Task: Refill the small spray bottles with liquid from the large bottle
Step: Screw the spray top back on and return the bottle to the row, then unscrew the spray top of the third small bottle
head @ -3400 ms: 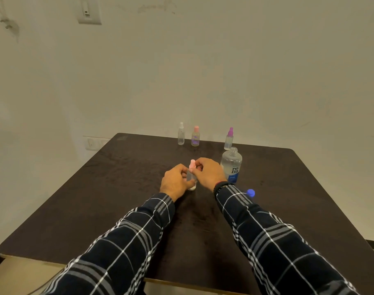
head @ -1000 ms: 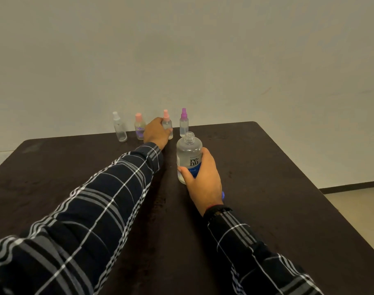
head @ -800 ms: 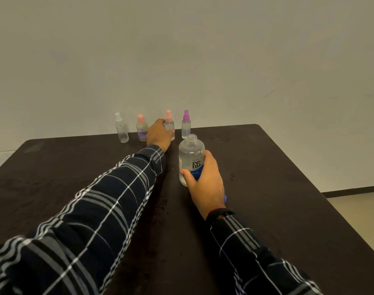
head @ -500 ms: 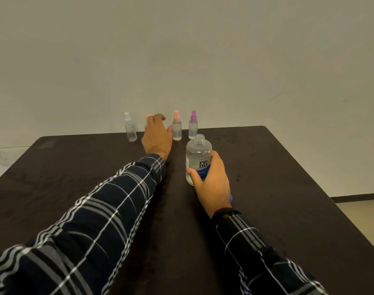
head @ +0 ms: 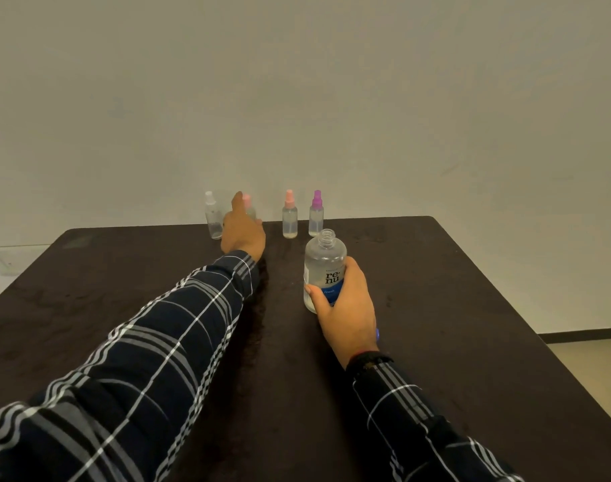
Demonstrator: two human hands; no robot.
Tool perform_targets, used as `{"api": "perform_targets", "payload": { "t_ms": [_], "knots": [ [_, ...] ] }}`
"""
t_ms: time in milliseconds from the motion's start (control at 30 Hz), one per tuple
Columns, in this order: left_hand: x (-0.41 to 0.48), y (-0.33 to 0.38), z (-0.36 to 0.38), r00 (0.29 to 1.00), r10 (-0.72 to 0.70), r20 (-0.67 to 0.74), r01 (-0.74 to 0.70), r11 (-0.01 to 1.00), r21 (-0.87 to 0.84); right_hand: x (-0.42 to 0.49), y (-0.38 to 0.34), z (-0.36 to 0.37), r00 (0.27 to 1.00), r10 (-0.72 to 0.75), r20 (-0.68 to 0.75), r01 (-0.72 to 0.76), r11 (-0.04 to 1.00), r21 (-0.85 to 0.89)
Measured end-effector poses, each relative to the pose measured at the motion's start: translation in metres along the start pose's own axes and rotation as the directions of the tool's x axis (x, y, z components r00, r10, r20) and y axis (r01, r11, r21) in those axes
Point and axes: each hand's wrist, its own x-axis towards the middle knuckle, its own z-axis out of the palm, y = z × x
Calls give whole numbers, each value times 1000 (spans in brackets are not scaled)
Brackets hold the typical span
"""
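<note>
Far left on the back edge stands the white-capped spray bottle (head: 212,217), a slim clear plastic cylinder. Right next to it the left hand (head: 243,231) is up against the pink-capped spray bottle (head: 247,202), index finger sticking up beside the cap. The hand hides most of the body, so I can't tell if the grip is actually closed on it. Then come the peach-capped spray bottle (head: 290,217) and the purple-capped spray bottle (head: 316,214), both upright and standing close together. In front of those, nearer the person, is the large bottle (head: 323,269): round-shouldered clear plastic, open neck, blue label. The right hand (head: 346,307) has its grip wrapped around the lower half. A bit of blue cap (head: 377,333) peeks out behind that wrist.

A second ago the left hand was on the peach one; now it's one bottle over, and the peach one stands free. The right hand hasn't budged.

The desk (head: 471,307) is dark brown with a matte, slightly scuffed top. Behind it there's a plain off-white wall (head: 332,99), with pale floor (head: 596,363) at the right. Both sleeves (head: 158,360) are navy plaid.
</note>
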Motion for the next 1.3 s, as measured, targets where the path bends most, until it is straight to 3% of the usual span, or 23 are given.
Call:
{"api": "perform_targets", "payload": {
  "t_ms": [200,400,667,1300],
  "knots": [
    [5,7,-3,996,-94,-5,94,991,98,0,-1,0,1000,8,13,-8,1000,-7],
    [5,0,-13,993,-34,117,15,987,159,-1,-3,-1,999,25,27,-25,1000,8],
    [-38,-17,-40,987,84,134,-113,968,224,-1,-11,-3,997,51,55,-51,999,-10],
    [-159,-53,-139,949,209,238,-237,967,97,-20,-23,-15,985,86,147,-83,996,-25]
  ]
}}
